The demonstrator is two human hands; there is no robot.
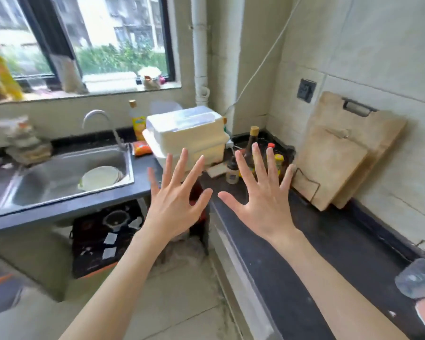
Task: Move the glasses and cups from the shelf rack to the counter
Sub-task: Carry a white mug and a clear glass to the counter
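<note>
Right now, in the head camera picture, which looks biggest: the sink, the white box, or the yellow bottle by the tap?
1. Sink
2. White box
3. Yellow bottle

That is how they look in the picture.

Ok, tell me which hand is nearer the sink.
Left. The left hand hovers open just right of the sink, past its counter edge. The right hand is farther right, over the dark counter.

Single head view — forward-down, close over the counter (pixel 292 253) corner.
</note>
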